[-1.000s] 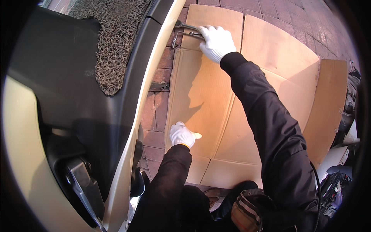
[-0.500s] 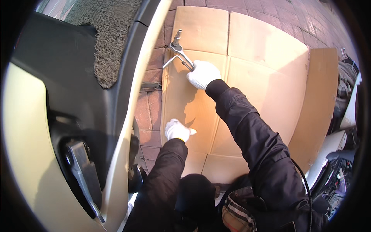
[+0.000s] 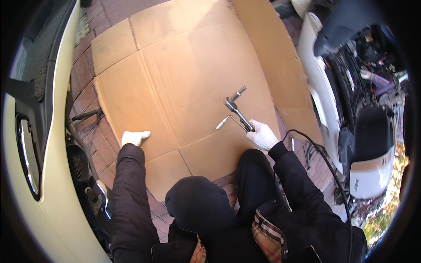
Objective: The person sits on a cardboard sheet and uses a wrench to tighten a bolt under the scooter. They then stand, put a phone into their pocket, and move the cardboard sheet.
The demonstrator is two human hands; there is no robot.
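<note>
In the head view my right hand (image 3: pixel 264 136), in a white glove, is closed around the handle of a ratchet wrench (image 3: pixel 237 111). A silver socket (image 3: pixel 239 93) sits on the ratchet's head. Gripped along with it is a thin L-shaped wrench (image 3: pixel 222 122), its bent end pointing left. Both tools are held over the right part of a large cardboard sheet (image 3: pixel 171 96). At the sheet's left edge is my left hand (image 3: pixel 135 138), also white-gloved, with its thumb stretched to the right and no tool in it. Its other fingers are mostly hidden; whether it touches the cardboard I cannot tell.
A cream vehicle door (image 3: pixel 61 87) with a dark inner panel stands along the left. Red paving bricks (image 3: pixel 83 83) show beside the cardboard. To the right are a white body panel (image 3: pixel 313 65) and dark machine parts. A black cable (image 3: pixel 326 160) hangs by my right arm.
The view has turned to the right and shows more machine parts. My right hand has drawn nearer my body and rightward with both tools. My left hand now appears farther left.
</note>
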